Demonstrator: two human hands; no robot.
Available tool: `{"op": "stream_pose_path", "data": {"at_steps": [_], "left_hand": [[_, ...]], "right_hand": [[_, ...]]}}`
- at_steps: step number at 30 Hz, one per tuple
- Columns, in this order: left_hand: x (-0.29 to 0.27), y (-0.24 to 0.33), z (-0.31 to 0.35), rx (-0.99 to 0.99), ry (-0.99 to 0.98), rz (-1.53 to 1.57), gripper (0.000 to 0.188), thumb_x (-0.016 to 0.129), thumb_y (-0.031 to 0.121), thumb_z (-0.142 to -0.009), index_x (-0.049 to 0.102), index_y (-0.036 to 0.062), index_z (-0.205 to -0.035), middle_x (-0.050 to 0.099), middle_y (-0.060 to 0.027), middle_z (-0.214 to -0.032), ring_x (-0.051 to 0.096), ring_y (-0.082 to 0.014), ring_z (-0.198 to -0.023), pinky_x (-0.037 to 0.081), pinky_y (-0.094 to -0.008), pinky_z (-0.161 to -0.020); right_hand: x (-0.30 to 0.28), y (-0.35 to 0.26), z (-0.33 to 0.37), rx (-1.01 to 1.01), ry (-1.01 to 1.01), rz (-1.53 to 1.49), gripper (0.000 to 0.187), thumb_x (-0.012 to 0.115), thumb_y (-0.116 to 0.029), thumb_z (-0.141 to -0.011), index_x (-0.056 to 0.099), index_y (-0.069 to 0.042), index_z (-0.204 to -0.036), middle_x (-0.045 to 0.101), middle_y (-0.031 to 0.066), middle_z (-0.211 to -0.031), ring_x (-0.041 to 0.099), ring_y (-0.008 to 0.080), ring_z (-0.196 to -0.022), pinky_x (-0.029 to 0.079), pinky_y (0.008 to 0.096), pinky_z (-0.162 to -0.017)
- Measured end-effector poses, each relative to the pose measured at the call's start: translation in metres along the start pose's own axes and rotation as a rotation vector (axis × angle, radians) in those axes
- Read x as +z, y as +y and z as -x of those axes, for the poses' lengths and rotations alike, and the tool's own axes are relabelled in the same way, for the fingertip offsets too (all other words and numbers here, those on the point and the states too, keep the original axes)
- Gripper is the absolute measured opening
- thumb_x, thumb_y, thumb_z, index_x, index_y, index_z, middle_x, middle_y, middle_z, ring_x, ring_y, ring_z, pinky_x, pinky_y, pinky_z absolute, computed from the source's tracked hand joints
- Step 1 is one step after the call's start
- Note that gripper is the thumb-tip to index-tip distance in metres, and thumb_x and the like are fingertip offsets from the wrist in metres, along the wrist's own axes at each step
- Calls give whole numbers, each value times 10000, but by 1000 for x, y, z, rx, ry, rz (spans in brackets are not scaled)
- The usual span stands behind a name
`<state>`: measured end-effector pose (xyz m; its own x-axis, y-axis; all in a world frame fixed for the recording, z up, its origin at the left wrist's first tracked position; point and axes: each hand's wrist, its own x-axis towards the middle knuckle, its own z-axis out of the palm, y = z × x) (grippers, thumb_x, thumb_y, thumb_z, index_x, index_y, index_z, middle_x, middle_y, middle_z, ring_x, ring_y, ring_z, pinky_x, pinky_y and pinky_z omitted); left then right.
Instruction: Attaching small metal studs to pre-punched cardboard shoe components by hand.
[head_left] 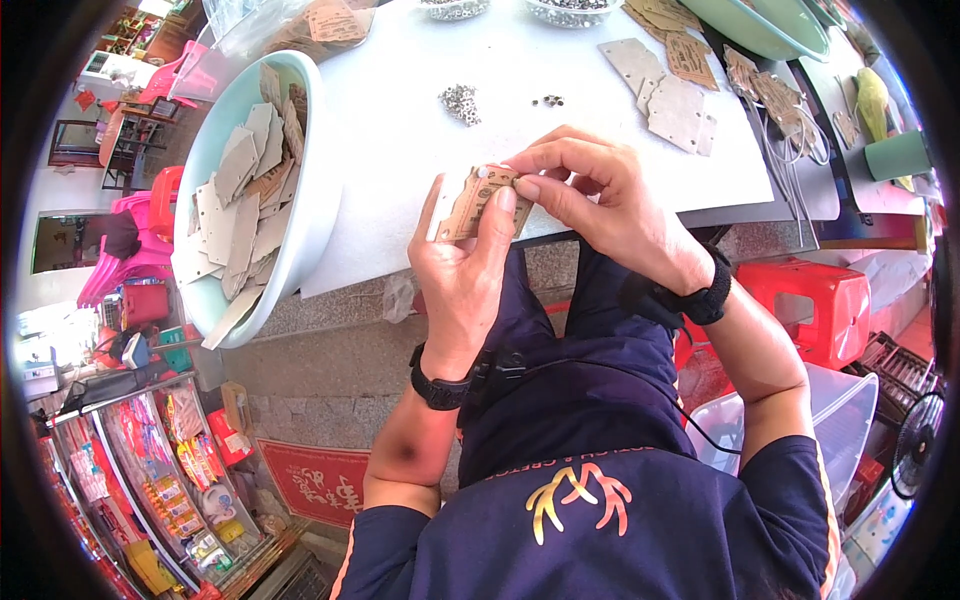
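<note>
Wavy-edged brown printed card (pixel 466 213), tabletop (pixel 385 170)'s near edge
Left hand (pixel 460 280) pinches it, right hand (pixel 612 195)'s thumb and forefinger pinch one corner.

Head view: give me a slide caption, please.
Left hand holds a brown card, right hand at its edge, near a pale green basin heaped with cards.

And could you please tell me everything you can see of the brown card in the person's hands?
The brown card looks like cardboard, with dark print on its face and a wavy left edge. A pale round spot shows near the top, too small to identify. It is held tilted near the front edge of the white tabletop. The left hand grips it, thumb across its face; the right hand's fingertips are at its upper right corner, partly hiding it.
</note>
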<state>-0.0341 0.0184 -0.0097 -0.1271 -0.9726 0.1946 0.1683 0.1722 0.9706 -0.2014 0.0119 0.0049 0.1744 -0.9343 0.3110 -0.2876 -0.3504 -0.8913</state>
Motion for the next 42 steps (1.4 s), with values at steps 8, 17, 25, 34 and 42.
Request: {"op": "stream_pose_path", "data": {"at_steps": [8, 17, 25, 34, 42], "left_hand": [[-5, 1, 2, -20, -42, 43, 322, 610, 25, -944, 497, -60, -1233, 652, -104, -1063, 618, -112, -976, 523, -258, -844], [-9, 5, 3, -58, -138, 94, 281, 615, 20, -940, 507, -35, -1194, 657, -111, -1075, 627, -120, -987, 534, -261, -846], [-10, 8, 1, -18, -179, 87, 234, 622, 22, -938, 552, -25, -1156, 657, -84, -1052, 616, -101, -973, 514, -247, -836], [-5, 6, -2, -28, -101, 34, 244, 630, 53, -938, 575, -20, -1164, 657, -66, -1044, 612, -89, -948, 502, -245, -827], [-12, 12, -10, -106, -42, 291, 248, 635, 84, -935, 586, -3, -1162, 636, -51, -1050, 593, -100, -936, 482, -257, -847]], "right_hand": [[-6, -2, 2, -49, -21, 31, 163, 680, -57, -875, 704, -30, -1034, 661, 36, -929, 586, 63, -725, 458, 212, -598], [-10, -2, -2, -40, -67, 19, 117, 687, -90, -834, 618, -12, -886, 574, 0, -801, 516, 50, -662, 423, 194, -586], [-10, 0, 0, 176, -174, -293, 178, 642, -174, -908, 584, -10, -946, 526, -59, -819, 458, -4, -717, 403, 163, -622], [-4, 9, -6, 140, -129, -318, 225, 629, -193, -914, 643, 26, -966, 604, -21, -754, 527, 33, -664, 458, 216, -592], [-21, -9, 1, 333, -234, -399, 314, 618, -298, -964, 645, -10, -1088, 581, -41, -732, 489, 8, -578, 399, 177, -500]]}}
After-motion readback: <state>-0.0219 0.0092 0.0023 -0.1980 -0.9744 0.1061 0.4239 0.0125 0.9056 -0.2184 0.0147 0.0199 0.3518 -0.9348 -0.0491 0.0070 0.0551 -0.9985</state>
